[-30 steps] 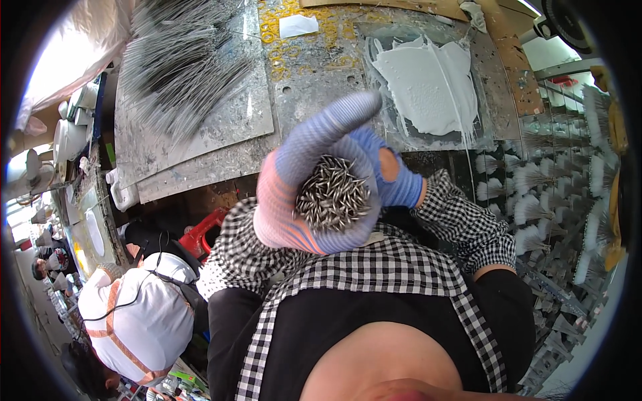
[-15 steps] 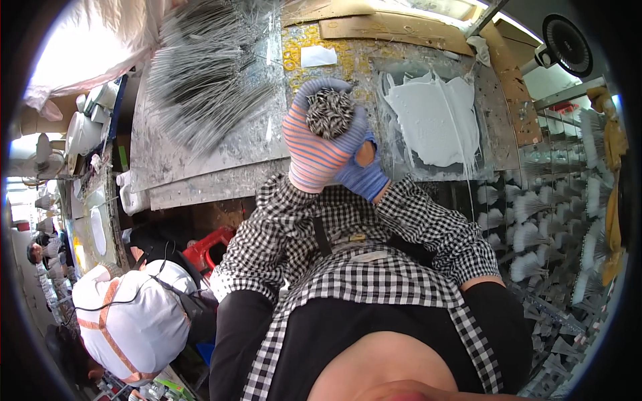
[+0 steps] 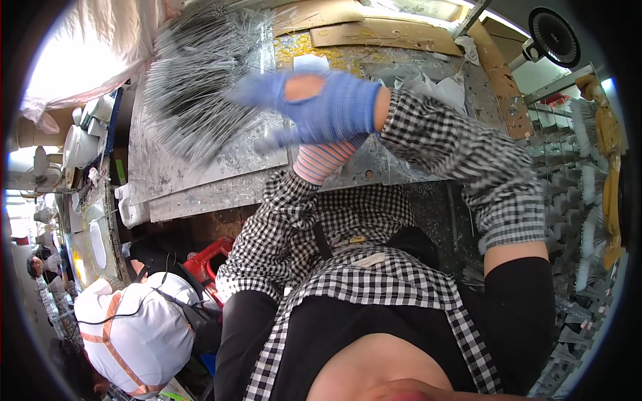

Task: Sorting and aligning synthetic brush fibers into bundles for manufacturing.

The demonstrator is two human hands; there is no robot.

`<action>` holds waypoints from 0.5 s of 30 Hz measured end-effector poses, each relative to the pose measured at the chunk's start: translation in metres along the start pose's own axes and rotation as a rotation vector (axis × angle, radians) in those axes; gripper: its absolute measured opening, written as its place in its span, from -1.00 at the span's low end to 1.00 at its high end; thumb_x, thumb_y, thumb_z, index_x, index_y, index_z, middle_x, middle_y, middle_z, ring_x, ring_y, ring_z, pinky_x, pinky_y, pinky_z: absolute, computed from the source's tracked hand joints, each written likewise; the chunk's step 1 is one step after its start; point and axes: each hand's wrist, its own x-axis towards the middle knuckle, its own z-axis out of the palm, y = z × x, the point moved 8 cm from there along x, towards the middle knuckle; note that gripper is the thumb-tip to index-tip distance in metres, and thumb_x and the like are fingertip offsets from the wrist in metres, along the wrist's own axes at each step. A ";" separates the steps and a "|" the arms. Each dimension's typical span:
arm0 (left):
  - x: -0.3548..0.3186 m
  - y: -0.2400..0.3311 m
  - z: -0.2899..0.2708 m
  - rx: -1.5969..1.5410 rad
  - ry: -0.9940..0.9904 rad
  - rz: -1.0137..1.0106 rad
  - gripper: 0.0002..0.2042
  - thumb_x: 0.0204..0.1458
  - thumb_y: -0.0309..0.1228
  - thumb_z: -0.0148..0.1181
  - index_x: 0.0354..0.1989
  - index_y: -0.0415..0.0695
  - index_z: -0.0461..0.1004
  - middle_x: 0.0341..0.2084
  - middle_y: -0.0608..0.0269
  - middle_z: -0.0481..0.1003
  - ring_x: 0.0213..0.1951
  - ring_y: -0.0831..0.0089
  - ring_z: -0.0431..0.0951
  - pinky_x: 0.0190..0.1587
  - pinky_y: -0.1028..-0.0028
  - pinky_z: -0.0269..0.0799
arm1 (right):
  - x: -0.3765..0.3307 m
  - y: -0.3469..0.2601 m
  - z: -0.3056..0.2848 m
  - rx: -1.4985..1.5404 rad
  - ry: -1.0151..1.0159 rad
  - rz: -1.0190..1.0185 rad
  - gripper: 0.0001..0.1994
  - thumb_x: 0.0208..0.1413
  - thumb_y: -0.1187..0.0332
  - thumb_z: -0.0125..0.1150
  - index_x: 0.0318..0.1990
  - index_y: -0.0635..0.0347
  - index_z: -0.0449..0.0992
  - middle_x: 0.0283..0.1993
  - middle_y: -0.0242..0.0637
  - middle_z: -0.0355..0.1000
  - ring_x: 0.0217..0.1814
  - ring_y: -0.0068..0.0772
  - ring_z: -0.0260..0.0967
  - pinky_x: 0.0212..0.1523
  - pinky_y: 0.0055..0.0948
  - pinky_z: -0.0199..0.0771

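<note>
My right hand [image 3: 328, 103], in a blue glove with a hole at its back, stretches leftward across my left hand. Its fingers are blurred by motion, but they extend with the thumb well apart, and nothing shows in them. The fingertips are near a heap of long, thin grey strands [image 3: 194, 100] on the worktable [image 3: 221, 184]. Under the right hand, only the wrist part of my left hand [image 3: 324, 160] shows, in a pink-and-blue striped glove. Its fingers, and anything in them, are hidden.
White paste [image 3: 449, 90] is spread on the table's right side, partly hidden by my sleeve. Cardboard [image 3: 384, 37] lies at the back, beside a white paper piece [image 3: 311, 63]. A black fan [image 3: 554, 37] is far right. A person in a white cap [image 3: 144, 327] is at lower left.
My right hand has left the left hand's underside and swung up and leftward over it. The round bundle of dark-and-light strand ends that my left hand held is now hidden from view.
</note>
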 end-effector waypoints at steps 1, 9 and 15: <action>-0.030 0.005 0.028 0.429 -0.374 0.138 -0.49 0.31 -0.06 -0.02 0.37 0.00 0.27 0.32 0.17 0.29 0.39 0.38 0.14 0.46 0.24 0.00 | -0.003 -0.007 0.015 0.101 -0.576 0.509 -0.23 0.15 -0.27 0.13 0.38 0.02 0.30 0.20 -0.09 0.45 0.36 -0.03 0.30 0.37 -0.11 0.29; -0.060 -0.108 0.061 -0.845 -0.485 -0.419 -0.37 0.28 -0.06 0.03 0.43 -0.09 0.11 0.35 0.09 0.20 0.38 0.33 0.19 0.46 0.28 0.02 | 0.032 -0.048 -0.005 -0.009 -0.115 -0.418 -0.27 0.11 -0.26 0.20 0.21 0.18 0.47 0.11 0.03 0.48 0.22 -0.02 0.39 0.29 -0.09 0.35; -0.057 -0.068 0.053 0.253 -0.201 -0.049 -0.48 0.13 -0.21 0.22 0.25 -0.13 0.37 0.21 0.10 0.41 0.23 0.30 0.40 0.29 0.36 0.30 | 0.034 -0.002 0.032 0.029 -0.491 0.203 -0.20 0.10 -0.28 0.19 0.25 0.25 0.43 0.05 0.08 0.52 0.13 0.02 0.46 0.22 -0.12 0.42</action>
